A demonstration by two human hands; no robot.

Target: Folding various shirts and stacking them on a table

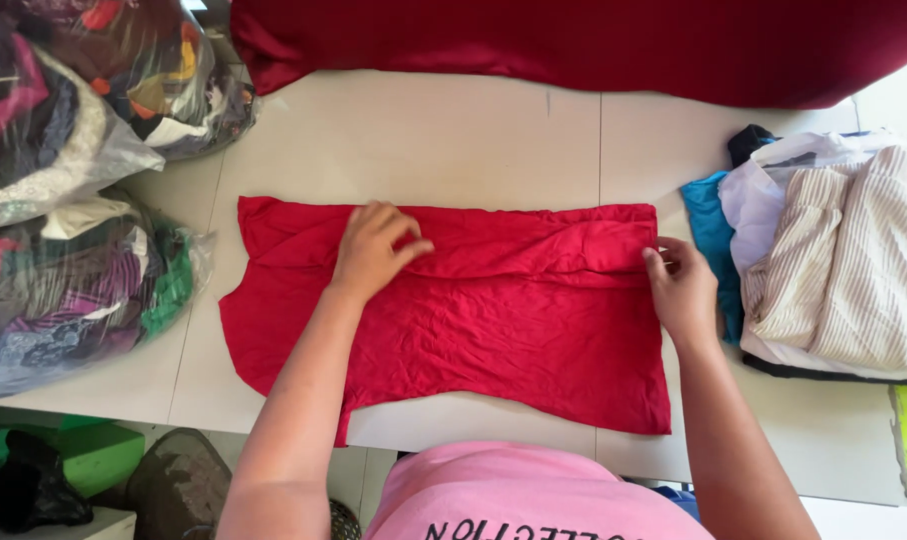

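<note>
A red garment (493,310) lies spread flat across the middle of the white tabletop (453,130), its upper part doubled over so that a fold line runs along its length; the left hand (373,250) rests on top of that folded band toward its left half, fingers (410,248) bent and pinching a small ridge of the cloth, which seems to pin the fold in place; the right hand (681,290) is at the garment's right edge, fingers closed on the hem there, apparently drawing the cloth taut so that the fold lies even; clear bags of mixed clothes (73,180) are heaped at the left end of the tabletop, well apart from the garment; a stack of folded clothes (833,260), striped and pale with a blue piece beneath, sits just beside the right hand; a large dark red cloth (593,45) lies along the far edge.
</note>
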